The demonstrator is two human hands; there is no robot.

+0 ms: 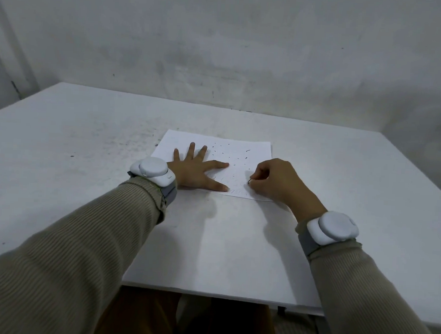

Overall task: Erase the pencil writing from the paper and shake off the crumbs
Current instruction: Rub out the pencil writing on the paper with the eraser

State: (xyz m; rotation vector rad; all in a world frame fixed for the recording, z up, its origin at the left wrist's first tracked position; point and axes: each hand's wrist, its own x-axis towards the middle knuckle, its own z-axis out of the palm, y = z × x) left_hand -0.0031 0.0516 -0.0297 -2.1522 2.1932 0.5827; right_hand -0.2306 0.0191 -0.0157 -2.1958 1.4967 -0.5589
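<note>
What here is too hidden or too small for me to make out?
All in the head view:
The tool pinched by the right hand: curled fingers hide all but a dark tip.
Pencil marks on the paper: too faint and small to read.
The paper under the left hand: covered by the flat palm.
Dark specks: too small to tell crumbs from marks.

Bench: white flat top, scuffed grey in patches, a few dark specks toward its left side. On it: one white sheet of paper, lying flat, mid-bench.
</note>
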